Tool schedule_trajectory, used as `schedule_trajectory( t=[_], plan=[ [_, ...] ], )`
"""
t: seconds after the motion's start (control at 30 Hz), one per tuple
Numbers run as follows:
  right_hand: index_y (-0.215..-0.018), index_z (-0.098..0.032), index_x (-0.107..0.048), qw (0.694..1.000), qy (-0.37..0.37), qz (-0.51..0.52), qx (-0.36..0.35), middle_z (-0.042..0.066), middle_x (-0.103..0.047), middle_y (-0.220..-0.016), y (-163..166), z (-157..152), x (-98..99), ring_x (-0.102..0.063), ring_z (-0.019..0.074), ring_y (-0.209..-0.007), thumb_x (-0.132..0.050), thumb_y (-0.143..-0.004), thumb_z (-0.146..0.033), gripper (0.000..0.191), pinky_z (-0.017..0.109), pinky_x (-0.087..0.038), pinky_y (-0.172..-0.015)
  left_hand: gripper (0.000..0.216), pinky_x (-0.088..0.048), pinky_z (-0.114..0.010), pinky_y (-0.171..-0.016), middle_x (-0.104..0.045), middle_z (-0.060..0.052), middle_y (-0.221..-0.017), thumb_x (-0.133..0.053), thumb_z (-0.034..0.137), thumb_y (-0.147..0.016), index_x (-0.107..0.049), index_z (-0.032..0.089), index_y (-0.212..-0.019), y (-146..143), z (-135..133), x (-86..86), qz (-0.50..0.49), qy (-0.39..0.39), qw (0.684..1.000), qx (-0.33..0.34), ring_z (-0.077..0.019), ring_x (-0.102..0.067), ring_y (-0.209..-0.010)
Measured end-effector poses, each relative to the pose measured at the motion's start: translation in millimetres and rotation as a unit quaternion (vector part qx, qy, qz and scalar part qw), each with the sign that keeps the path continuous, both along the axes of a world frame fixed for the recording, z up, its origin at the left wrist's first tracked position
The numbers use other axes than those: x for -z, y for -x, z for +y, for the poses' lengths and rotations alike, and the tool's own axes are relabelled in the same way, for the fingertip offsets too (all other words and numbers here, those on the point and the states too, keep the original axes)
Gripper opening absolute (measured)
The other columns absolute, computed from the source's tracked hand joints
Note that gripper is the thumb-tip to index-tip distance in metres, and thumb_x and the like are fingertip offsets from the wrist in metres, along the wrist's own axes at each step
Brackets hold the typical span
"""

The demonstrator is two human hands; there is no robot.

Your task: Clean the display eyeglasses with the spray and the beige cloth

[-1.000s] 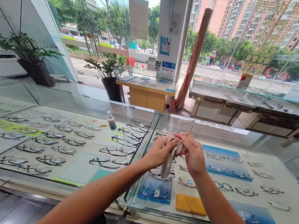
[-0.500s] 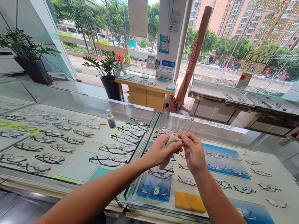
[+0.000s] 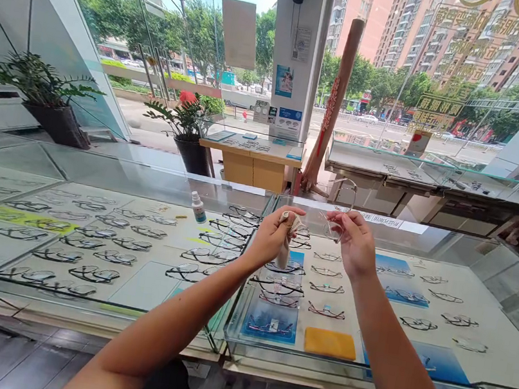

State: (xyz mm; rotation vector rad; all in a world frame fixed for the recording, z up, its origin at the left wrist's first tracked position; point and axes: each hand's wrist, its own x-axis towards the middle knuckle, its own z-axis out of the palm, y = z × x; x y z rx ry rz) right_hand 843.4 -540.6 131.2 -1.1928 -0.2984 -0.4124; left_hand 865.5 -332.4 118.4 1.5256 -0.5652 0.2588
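Observation:
My left hand [image 3: 266, 238] is closed on a bunched beige cloth [image 3: 283, 255], whose end hangs below the fingers. To its right, my right hand [image 3: 358, 245] pinches a pair of thin-rimmed eyeglasses [image 3: 333, 229] between thumb and fingers. One rim of the glasses stands up above that hand, and part of the frame is hidden behind the fingers. Both hands are raised over the glass display counter [image 3: 237, 341], with a gap between the cloth and the glasses. A small white spray bottle [image 3: 199, 209] stands on the counter to the left of my hands.
Rows of eyeglasses [image 3: 94, 274] lie under the counter's glass. A flat orange-yellow block [image 3: 329, 343] lies near the front edge. Beyond the counter are a potted plant [image 3: 193, 145], a low display cabinet [image 3: 254, 168] and a leaning wooden trunk [image 3: 334, 102].
My hands have moved apart: the right one went rightward with the glasses, the left one slightly left with the cloth. Before, the cloth and glasses were together. The view has shifted slightly.

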Motion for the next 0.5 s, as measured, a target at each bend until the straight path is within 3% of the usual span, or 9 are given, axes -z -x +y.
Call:
schedule_trajectory(
  t=[0.1, 0.2, 0.27, 0.33, 0.4, 0.5],
  plan=[
    [-0.084, -0.027, -0.074, 0.996, 0.070, -0.043, -0.032, 0.002, -0.081, -0.094, 1, -11, -39.3, -0.076, 0.0202, -0.096, -0.081, -0.091, -0.044, 0.020, 0.036, -0.057, -0.085, 0.046, -0.035, -0.026, -0.054, -0.046, 0.004, -0.065, -0.065, 0.064, -0.103, -0.066, 0.021, -0.086, -8, 8, -39.0, -0.095, -0.002, 0.994, -0.060, -0.0122, -0.040, -0.057],
    [-0.086, -0.027, -0.074, 0.979, 0.164, -0.114, -0.038, 0.000, -0.078, -0.085, 15, -11, -83.1, -0.075, 0.0191, -0.086, -0.074, -0.098, -0.036, 0.015, 0.038, -0.057, -0.086, 0.048, -0.032, -0.028, -0.054, -0.041, 0.004, -0.062, -0.069, 0.053, -0.102, -0.049, 0.023, -0.071, -3, 16, -90.7, -0.232, -0.021, 0.969, -0.086, -0.0122, -0.035, -0.056],
    [-0.087, -0.026, -0.072, 0.966, 0.208, -0.150, -0.026, 0.000, -0.076, -0.083, 30, -8, -105.7, -0.072, 0.0190, -0.083, -0.069, -0.101, -0.032, 0.016, 0.039, -0.058, -0.085, 0.037, -0.043, -0.029, -0.061, -0.056, 0.000, -0.075, -0.077, 0.050, -0.098, -0.058, 0.023, -0.082, 8, 20, -119.5, -0.330, -0.052, 0.936, -0.109, -0.0142, -0.049, -0.066],
    [-0.086, -0.025, -0.071, 0.955, 0.241, -0.175, 0.005, 0.000, -0.074, -0.083, 46, -3, -119.1, -0.069, 0.0190, -0.084, -0.066, -0.103, -0.029, 0.017, 0.039, -0.057, -0.085, 0.039, -0.055, -0.034, -0.079, -0.070, -0.007, -0.108, -0.086, 0.053, -0.091, -0.067, 0.025, -0.111, 22, 21, -137.4, -0.419, -0.084, 0.893, -0.143, -0.0206, -0.064, -0.092],
    [-0.086, -0.025, -0.069, 0.944, 0.271, -0.185, 0.037, 0.000, -0.073, -0.085, 59, 1, -123.7, -0.067, 0.0181, -0.085, -0.064, -0.104, -0.027, 0.019, 0.037, -0.055, -0.083, 0.068, -0.057, -0.043, -0.101, -0.068, -0.013, -0.136, -0.091, 0.058, -0.085, -0.063, 0.027, -0.138, 35, 21, -143.8, -0.491, -0.122, 0.844, -0.176, -0.0289, -0.065, -0.121],
    [-0.087, -0.024, -0.068, 0.924, 0.324, -0.185, 0.087, 0.000, -0.070, -0.085, 72, 4, -122.0, -0.065, 0.0175, -0.084, -0.062, -0.105, -0.028, 0.020, 0.036, -0.052, -0.082, 0.083, -0.049, -0.051, -0.116, -0.066, -0.014, -0.148, -0.090, 0.060, -0.088, -0.054, 0.027, -0.155, 44, 18, -139.9, -0.548, -0.193, 0.789, -0.198, -0.0347, -0.060, -0.137]
  ],
)
